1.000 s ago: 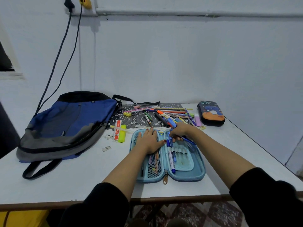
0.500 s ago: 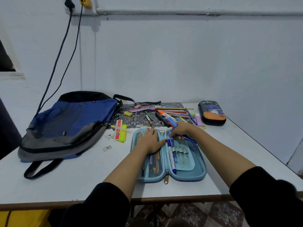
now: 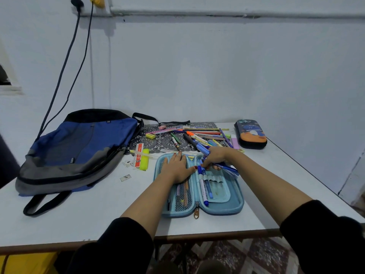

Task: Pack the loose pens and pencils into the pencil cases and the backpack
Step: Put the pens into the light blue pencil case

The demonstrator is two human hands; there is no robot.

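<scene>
Left hand (image 3: 175, 167) lies flat on the open pencil case (image 3: 236, 207); right hand (image 3: 216, 157) grips, seemingly, several blue pens (image 3: 229, 169).

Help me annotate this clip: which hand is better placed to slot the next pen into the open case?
Right, probably. The right hand grips a bunch of blue pens at the pen loops of the open pencil case, while the left hand lies flat on its mesh half, holding nothing.

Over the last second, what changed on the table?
Nothing visibly moved. The right hand still grips a bunch of blue pens over the open blue pencil case; the left hand still rests flat on its mesh pocket. Backpack and loose pens unchanged.
</scene>
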